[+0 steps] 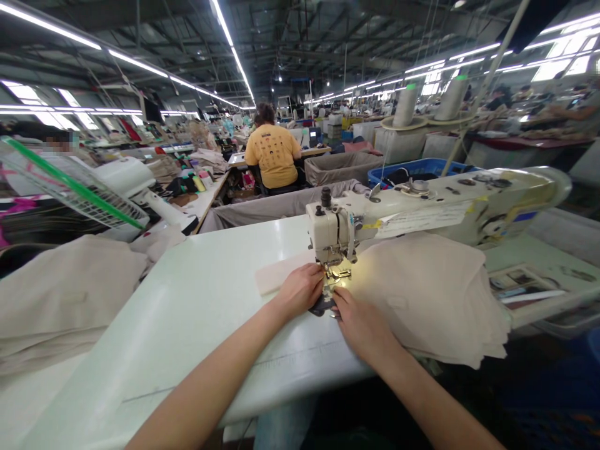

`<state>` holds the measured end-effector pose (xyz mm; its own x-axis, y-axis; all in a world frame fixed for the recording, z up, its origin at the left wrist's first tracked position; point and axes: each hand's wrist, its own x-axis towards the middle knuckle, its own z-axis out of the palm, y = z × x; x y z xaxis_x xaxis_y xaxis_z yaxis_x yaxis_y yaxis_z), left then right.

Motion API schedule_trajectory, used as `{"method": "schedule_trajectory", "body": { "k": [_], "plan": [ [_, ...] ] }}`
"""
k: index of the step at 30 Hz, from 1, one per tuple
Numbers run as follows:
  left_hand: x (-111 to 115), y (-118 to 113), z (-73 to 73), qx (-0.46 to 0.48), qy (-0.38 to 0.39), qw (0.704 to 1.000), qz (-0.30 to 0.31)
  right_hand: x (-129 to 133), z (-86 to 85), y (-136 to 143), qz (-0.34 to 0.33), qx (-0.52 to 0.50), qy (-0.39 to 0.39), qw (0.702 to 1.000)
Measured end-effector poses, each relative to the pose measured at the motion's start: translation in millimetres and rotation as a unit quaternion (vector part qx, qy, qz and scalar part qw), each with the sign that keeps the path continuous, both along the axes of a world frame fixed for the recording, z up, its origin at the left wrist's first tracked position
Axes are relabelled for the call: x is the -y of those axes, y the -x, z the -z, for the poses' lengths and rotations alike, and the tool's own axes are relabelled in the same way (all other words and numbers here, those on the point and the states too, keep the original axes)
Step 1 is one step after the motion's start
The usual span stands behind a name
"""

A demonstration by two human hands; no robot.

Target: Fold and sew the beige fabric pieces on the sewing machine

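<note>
bare forearms nearest, coming in from the low edge, reaching to a cream-white metal sewing machine (328, 228). left hand (302, 289): fingers bunched together, tips against the left side of the small metal presser foot and guide (344, 274); whether they pinch cloth, cannot tell. right hand (363, 322): fingers bent, tips near the foot on its near right side; small metal glint beneath them, too small to name, grip not clear.

work piece: pale beige flat cloth strip (274, 277), on the glossy pale-green table (225, 269), left of the foot, partly behind left hand. its end at the needle is hidden.

risks, my judgement: fingertips so close that a slip while stitching could put one under the needle. uneven hold could skew the strip. layered beige cloth stack (435, 300), right, overhangs the near table edge; a forearm brush or its own weight could drag it off.

writing: white paper strip (422, 219) on machine arm bears lines, illegible. printed ruler scale (300, 355) near table edge, figures unreadable. far off, a seated person's yellow t-shirt (272, 156) shows rows of small printed motifs. no brand legible.
</note>
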<state>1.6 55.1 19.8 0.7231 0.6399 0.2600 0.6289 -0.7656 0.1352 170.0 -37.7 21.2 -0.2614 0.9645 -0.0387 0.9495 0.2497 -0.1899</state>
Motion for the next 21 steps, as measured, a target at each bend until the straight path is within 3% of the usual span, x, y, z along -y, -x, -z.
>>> {"method": "schedule_trajectory", "body": {
  "k": [5, 13, 18, 20, 21],
  "plan": [
    [9.8, 0.9, -0.5, -0.001, -0.002, 1.000, -0.014, 0.0, 0.5, -5.1, 0.000, -0.042, -0.012, 0.999],
    [54.8, 15.7, -9.0, -0.053, 0.033, 0.997, -0.041, 1.6, 5.6, -9.6, 0.003, -0.063, -0.016, 0.998],
    [36.9, 31.9, -15.0, -0.014, 0.086, 0.996, 0.023, 3.5, 4.7, -11.7, 0.001, -0.078, -0.013, 0.997],
    [27.0, 39.8, -15.6, -0.029, 0.076, 0.997, 0.009, 5.6, 1.9, -14.0, 0.004, -0.089, -0.008, 0.996],
    [23.9, 43.0, -15.7, -0.055, 0.061, 0.996, -0.026, 6.9, 0.3, -15.5, 0.008, -0.093, -0.007, 0.996]
  ]
}}
